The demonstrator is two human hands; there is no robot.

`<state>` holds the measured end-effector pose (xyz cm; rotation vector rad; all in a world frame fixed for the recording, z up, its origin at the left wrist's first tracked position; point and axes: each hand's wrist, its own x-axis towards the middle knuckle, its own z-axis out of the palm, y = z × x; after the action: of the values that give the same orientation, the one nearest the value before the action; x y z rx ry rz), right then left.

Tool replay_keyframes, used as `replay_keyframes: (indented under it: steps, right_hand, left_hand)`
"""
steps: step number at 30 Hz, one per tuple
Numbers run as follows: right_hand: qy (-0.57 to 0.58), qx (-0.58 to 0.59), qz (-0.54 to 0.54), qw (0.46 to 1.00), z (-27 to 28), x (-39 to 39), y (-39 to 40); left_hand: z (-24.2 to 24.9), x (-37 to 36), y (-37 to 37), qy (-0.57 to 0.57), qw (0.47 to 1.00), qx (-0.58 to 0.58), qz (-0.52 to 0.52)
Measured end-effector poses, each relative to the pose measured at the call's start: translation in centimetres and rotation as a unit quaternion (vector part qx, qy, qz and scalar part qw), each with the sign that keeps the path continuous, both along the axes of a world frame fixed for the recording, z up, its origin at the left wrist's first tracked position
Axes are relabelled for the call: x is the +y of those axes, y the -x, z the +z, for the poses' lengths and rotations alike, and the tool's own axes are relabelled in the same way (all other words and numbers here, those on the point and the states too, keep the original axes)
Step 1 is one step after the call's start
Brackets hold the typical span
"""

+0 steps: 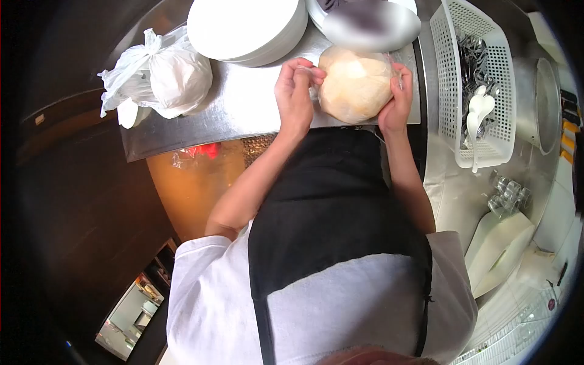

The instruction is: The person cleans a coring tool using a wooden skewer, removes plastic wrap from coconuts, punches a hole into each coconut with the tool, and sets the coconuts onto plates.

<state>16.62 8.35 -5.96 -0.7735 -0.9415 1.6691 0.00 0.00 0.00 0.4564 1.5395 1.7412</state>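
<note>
A pale, rounded lump of dough-like food in a clear plastic bag [354, 84] rests on the steel counter [243, 112] in front of me. My left hand [295, 91] pinches the plastic at the bag's left side with its fingertips. My right hand [398, 100] cups the bag's right side. Both hands touch the bag. I wear a black apron over a white shirt.
A stack of white plates [246, 27] stands at the back of the counter, and a tied white plastic bag [164, 76] lies to the left. A white basket [447, 91] with cutlery and white spoons sits to the right, beside a metal pot [541, 103] and small glasses [508, 194].
</note>
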Motion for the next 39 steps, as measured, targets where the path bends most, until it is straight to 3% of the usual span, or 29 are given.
replay_keyframes:
  steps: [2, 5, 6, 9, 11, 13, 17, 18, 19, 20, 21, 22, 25, 26, 29, 30, 32, 33, 35, 37, 38, 39]
  right_hand:
    - [-0.036, -0.019, 0.015, 0.999, 0.6, 0.6, 0.4]
    - [-0.056, -0.117, -0.066, 0.989, 0.1, 2.0, 0.2]
    - [-0.092, -0.223, -0.106, 0.965, 0.3, 1.8, -0.7]
    - [-0.084, -0.256, -0.161, 0.949, 3.8, 0.6, -0.3]
    - [-0.181, -0.294, -0.135, 0.929, 5.1, -0.7, -1.0]
    - [-0.336, -0.381, -0.090, 0.857, 6.3, -1.5, -1.6]
    - [-0.318, -0.410, -0.133, 0.844, 6.1, 0.2, -1.4]
    - [-0.331, -0.412, -0.122, 0.840, 5.9, 1.1, -1.4]
    - [-0.320, -0.414, -0.092, 0.847, 5.8, 1.5, -1.5]
    - [-0.310, -0.416, -0.063, 0.853, 5.8, 1.8, -1.4]
    - [-0.300, -0.417, -0.033, 0.858, 5.7, 2.1, -1.4]
    - [-0.281, -0.407, -0.029, 0.869, 5.6, 2.3, -1.3]
    - [-0.235, -0.382, -0.016, 0.894, 5.3, 2.5, -1.4]
    - [-0.233, -0.376, -0.016, 0.897, 5.0, 2.6, -1.4]
    - [-0.226, -0.362, -0.002, 0.904, 4.9, 2.7, -1.5]
    - [-0.224, -0.359, 0.006, 0.906, 5.1, 2.7, -1.5]
    - [-0.237, -0.360, 0.034, 0.902, 5.9, 3.0, -1.5]
    - [-0.241, -0.360, 0.048, 0.900, 6.3, 3.0, -1.6]
    - [-0.260, -0.344, 0.102, 0.897, 6.7, 3.6, -1.6]
    - [-0.285, -0.316, 0.157, 0.891, 6.3, 4.4, -1.0]
    - [-0.300, -0.297, 0.184, 0.887, 6.0, 4.7, -0.5]
    - [-0.316, -0.279, 0.211, 0.882, 5.8, 5.0, -0.1]
  left_hand:
    - [0.2, 0.6, 0.8, 0.047, 0.995, -0.082, 0.041]
    - [-0.7, 1.7, 2.1, 0.046, 0.977, -0.206, -0.043]
    - [-0.4, 1.2, 2.1, 0.056, 0.963, -0.258, -0.056]
    - [-0.1, 0.2, 2.6, 0.064, 0.931, -0.352, -0.070]
    - [0.8, -0.1, 2.1, 0.064, 0.917, -0.381, -0.097]
    - [2.7, -0.3, 1.1, 0.055, 0.895, -0.424, -0.128]
    - [5.6, -0.5, 1.5, 0.060, 0.893, -0.384, -0.227]
    - [5.6, -0.7, 2.3, 0.080, 0.942, -0.200, -0.259]
    - [5.8, -0.9, 2.3, 0.115, 0.948, 0.043, -0.295]
    - [6.3, -1.0, 2.3, 0.140, 0.895, 0.284, -0.314]
    - [6.8, -1.1, 2.4, 0.157, 0.787, 0.507, -0.313]
    - [5.9, -1.6, 3.0, 0.221, 0.707, 0.582, -0.337]
    - [2.0, -2.2, 4.4, 0.248, 0.703, 0.535, -0.397]
    - [1.1, -2.3, 4.4, 0.202, 0.756, 0.485, -0.390]
    - [1.7, -1.2, 3.1, 0.218, 0.755, 0.446, -0.429]
    - [1.1, -1.1, 3.3, 0.157, 0.746, 0.499, -0.412]
    - [0.7, -1.3, 4.9, 0.189, 0.847, 0.343, -0.359]
    - [1.1, -1.3, 5.7, 0.204, 0.885, 0.260, -0.329]
    - [2.0, -0.9, 7.4, 0.133, 0.984, 0.056, -0.106]
    - [3.9, -0.3, 8.9, 0.002, 0.997, -0.074, -0.021]
    - [2.5, -1.0, 10.5, -0.088, 0.990, -0.107, -0.015]
    - [4.3, -0.6, 9.4, -0.084, 0.995, -0.058, 0.013]
